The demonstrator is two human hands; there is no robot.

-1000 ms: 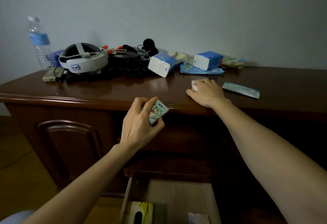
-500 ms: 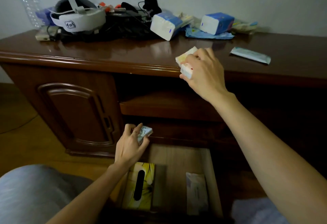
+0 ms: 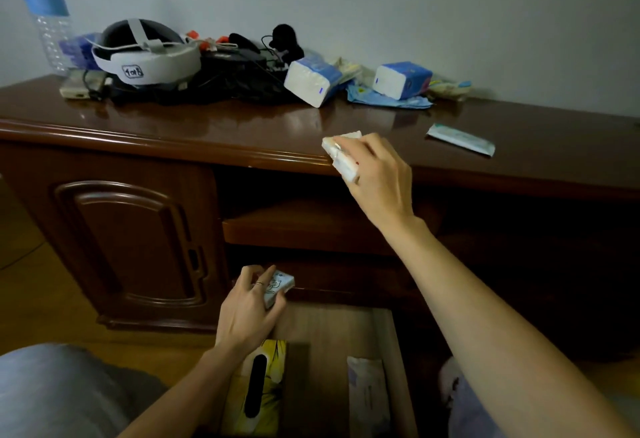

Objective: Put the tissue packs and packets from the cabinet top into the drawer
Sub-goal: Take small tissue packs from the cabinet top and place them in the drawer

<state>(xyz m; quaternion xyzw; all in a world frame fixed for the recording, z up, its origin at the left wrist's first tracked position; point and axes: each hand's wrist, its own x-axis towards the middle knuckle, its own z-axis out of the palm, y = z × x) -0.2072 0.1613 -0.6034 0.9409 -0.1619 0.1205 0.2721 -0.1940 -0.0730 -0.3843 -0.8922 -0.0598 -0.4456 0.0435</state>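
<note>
My left hand grips a small cartoon-printed tissue pack low down, at the back left of the open drawer. My right hand holds a small white tissue pack at the front edge of the cabinet top. On the top lie two blue-and-white tissue packs, a flat pale packet at the right and blue and yellowish wrappers against the wall. In the drawer rest a yellow tissue box and a white packet.
A white headset, black cables and devices and a water bottle crowd the top's left. A closed cabinet door stands left of the drawer, an open shelf above it. My knees frame the drawer.
My left hand dropped from the cabinet edge to the drawer with the cartoon pack. My right hand lifted the white pack off the top to its front edge. My view tilted downward.
</note>
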